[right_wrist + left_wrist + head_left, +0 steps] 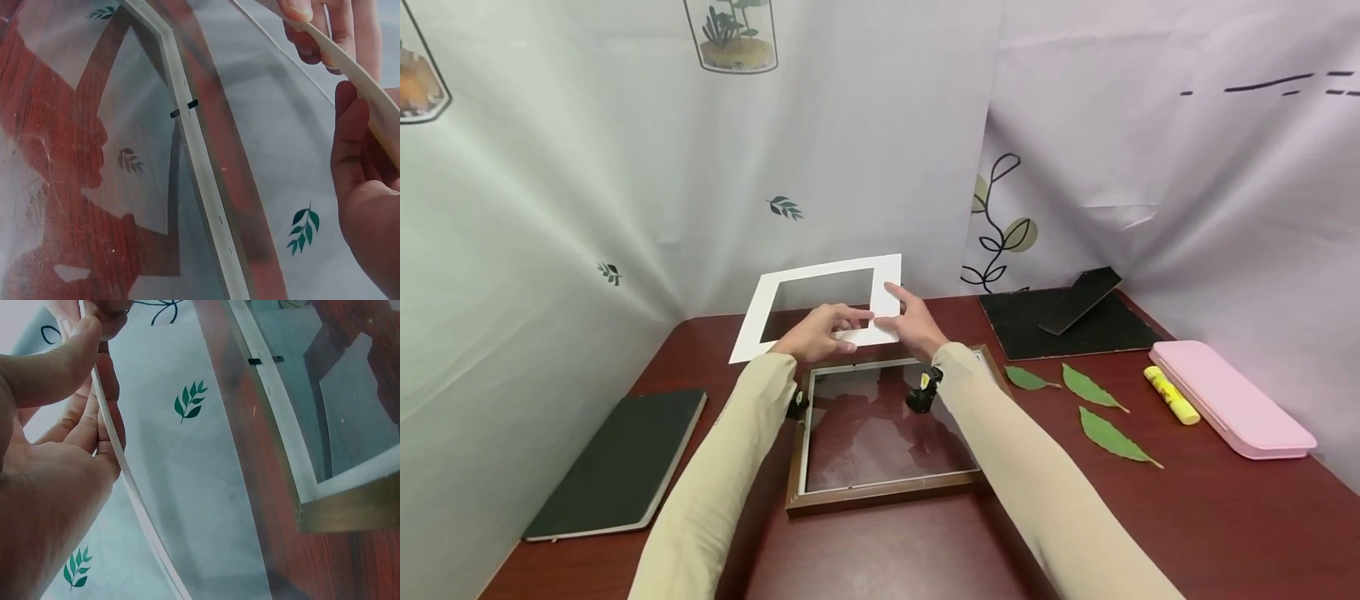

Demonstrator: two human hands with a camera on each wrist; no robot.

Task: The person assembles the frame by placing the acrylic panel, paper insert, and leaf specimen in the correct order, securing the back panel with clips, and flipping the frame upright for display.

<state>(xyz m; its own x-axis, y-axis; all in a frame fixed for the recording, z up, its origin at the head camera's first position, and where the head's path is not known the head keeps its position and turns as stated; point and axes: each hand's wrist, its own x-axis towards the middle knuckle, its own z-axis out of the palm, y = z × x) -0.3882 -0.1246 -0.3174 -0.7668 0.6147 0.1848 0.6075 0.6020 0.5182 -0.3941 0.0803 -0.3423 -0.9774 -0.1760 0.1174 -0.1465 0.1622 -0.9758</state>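
- Card, white with a big window cut in it, is up in the air, leaning, near the far side of the frame. It is not in the frame.
- The left hand pinches the card, with the thumb on one face and the fingers on the other. The right hand is clamped on the card too, by its right end. The two hands are close together.
- Done, as I see it: the frame is open. It lies flat on the red-brown table, and clear glass sits inside it. The black back board, with its stand leg, is off and lies by itself over on the right.
- Not done, I think: the card is not in its place, and the back is not on. Three green leaves lie loose on the table — none is on the card or the glass.
- The yellow tube lies just beside the pink case, and no hand is on it. The dark book lies shut on the left.
- So it looks like an early part of the job — things are apart, and most of the putting-together is left.
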